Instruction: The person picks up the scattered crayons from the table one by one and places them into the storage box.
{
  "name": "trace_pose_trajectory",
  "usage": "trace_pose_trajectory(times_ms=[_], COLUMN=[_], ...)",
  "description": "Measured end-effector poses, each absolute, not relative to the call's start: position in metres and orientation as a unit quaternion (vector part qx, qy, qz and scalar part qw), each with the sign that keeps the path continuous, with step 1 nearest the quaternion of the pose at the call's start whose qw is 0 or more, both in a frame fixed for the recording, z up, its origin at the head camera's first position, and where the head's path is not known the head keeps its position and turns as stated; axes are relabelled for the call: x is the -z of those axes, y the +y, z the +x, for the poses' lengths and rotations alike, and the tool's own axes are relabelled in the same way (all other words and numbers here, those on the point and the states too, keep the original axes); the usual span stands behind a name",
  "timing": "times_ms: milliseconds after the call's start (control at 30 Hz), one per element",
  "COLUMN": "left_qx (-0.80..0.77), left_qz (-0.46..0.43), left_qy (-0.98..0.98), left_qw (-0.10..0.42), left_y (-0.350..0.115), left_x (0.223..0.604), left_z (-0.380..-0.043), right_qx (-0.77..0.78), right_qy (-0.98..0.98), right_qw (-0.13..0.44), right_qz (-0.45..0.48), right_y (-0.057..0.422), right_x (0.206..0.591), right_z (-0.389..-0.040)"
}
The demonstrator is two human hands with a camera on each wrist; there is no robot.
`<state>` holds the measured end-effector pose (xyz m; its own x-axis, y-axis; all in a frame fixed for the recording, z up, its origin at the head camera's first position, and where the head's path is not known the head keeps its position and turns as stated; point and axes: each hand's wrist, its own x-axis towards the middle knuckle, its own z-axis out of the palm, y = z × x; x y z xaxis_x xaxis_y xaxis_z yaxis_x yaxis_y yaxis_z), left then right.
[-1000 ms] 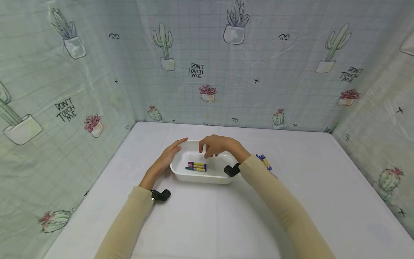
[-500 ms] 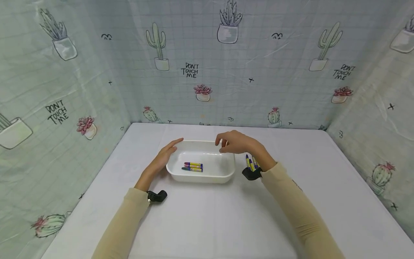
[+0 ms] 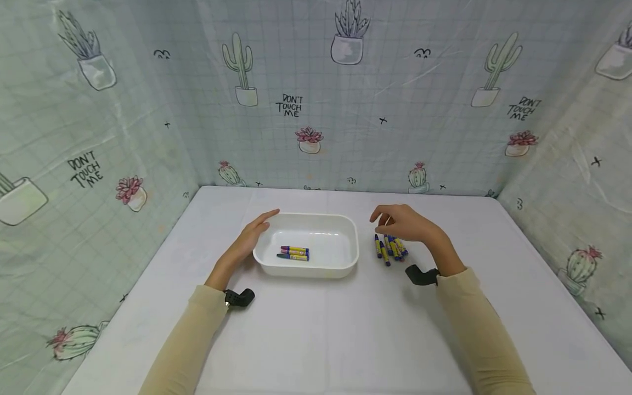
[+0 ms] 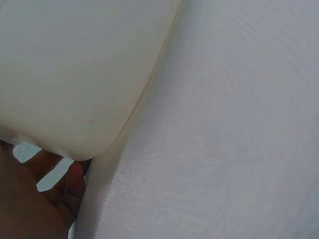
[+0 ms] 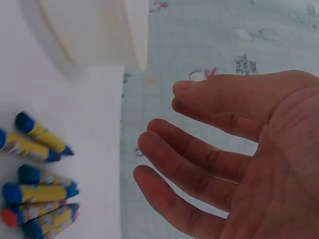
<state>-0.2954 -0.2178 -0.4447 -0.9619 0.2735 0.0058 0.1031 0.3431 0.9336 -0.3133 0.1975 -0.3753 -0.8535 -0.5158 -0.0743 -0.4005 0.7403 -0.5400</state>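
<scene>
A white rectangular tray [image 3: 340, 269] sits on the table with several crayons [image 3: 295, 253] lying side by side in its left half. My left hand [image 3: 248, 239] holds the tray at its left end, thumb at the rim. In the left wrist view, fingers [image 4: 75, 181] bend against the tray's outer wall [image 4: 84, 89]. To the right of the tray, my right hand [image 3: 407, 224] hovers above a small pile of yellow-and-blue crayons [image 3: 393, 248]. The right wrist view shows that hand's fingers loosely bent and holding nothing, with the crayons [image 5: 42, 191] off to one side.
A white cloth covers the table [image 3: 316, 334]. Behind it and along both sides hangs a pale green curtain [image 3: 316, 71] printed with cacti. Black wrist cameras are strapped to the left wrist [image 3: 239, 298] and the right wrist [image 3: 421, 275].
My right hand has moved from over the tray to the right, ending above the crayon pile, which is now more exposed. The left hand stays on the tray; the head view has shifted slightly.
</scene>
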Motion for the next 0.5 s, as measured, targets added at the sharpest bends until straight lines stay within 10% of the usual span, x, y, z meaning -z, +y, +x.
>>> trace_pose_trajectory(times_ms=[500], left_qx=[-0.549], left_qz=[0.12], left_qy=[0.826], left_qw=[0.05], left_y=[-0.226], left_x=[0.478], left_z=[-0.317], right_qx=[0.315], right_qy=[0.929], right_qw=[0.11], right_qz=[-0.162], right_y=[0.249], right_x=[0.415], right_z=[-0.325])
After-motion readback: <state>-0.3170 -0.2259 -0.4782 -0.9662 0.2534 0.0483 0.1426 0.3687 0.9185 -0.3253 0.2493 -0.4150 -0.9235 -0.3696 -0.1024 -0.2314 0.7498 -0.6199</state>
